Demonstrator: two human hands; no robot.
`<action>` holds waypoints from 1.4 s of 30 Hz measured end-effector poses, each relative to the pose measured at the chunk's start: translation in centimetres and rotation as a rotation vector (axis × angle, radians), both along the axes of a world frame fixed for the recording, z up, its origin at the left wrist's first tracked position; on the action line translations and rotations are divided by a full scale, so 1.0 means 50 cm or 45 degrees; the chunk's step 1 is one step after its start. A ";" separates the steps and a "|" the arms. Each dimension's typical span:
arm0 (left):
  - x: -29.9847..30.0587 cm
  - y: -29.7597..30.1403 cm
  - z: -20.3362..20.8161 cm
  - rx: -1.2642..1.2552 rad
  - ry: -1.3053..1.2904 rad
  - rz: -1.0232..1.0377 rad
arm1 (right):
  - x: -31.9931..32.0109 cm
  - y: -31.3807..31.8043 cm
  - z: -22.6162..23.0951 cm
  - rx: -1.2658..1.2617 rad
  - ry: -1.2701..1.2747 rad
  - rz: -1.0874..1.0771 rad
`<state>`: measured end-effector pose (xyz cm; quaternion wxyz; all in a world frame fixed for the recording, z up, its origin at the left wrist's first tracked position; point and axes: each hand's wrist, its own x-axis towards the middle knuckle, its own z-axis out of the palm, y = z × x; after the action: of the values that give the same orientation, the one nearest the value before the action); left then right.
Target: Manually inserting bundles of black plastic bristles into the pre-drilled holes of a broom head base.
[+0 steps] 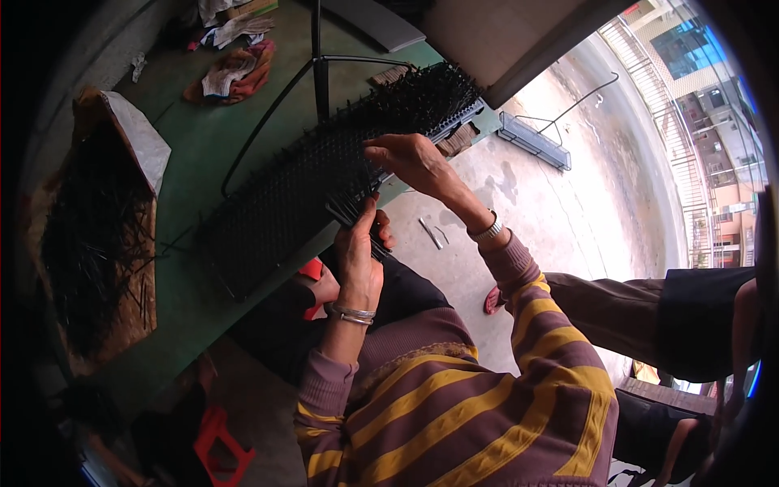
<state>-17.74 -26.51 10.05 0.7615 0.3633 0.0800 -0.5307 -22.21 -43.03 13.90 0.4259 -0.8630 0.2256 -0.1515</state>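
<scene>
A long black perforated rack (280, 199) lies slanting across the green tabletop in front of me. Many thin black pieces stand packed in its far right part (422, 93); the near left part shows bare mesh. Wrapped in my left hand (359, 247), at the rack's near edge, is a bunch of thin black sticks (347, 208). My right hand (411, 160) hovers over the rack's near long edge with thumb and fingers pinched together. Whatever lies between those fingertips is too small to make out.
A cardboard box (150, 243) full of loose black sticks sits at the left. Gloves and cloth (235, 75) lie farther back. A dark metal stand (318, 65) rises behind the rack. On the floor are a wire-handled tray (535, 142) and a red stool (221, 446). People's legs show nearby.
</scene>
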 end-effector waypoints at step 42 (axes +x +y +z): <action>0.000 -0.013 0.013 0.191 -0.176 -0.064 | -0.060 -0.023 0.045 0.581 -0.105 0.137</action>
<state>-17.77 -27.15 10.71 0.7222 0.4570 0.0578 -0.5159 -25.23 -44.15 16.16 0.6261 -0.7483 0.1901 -0.1089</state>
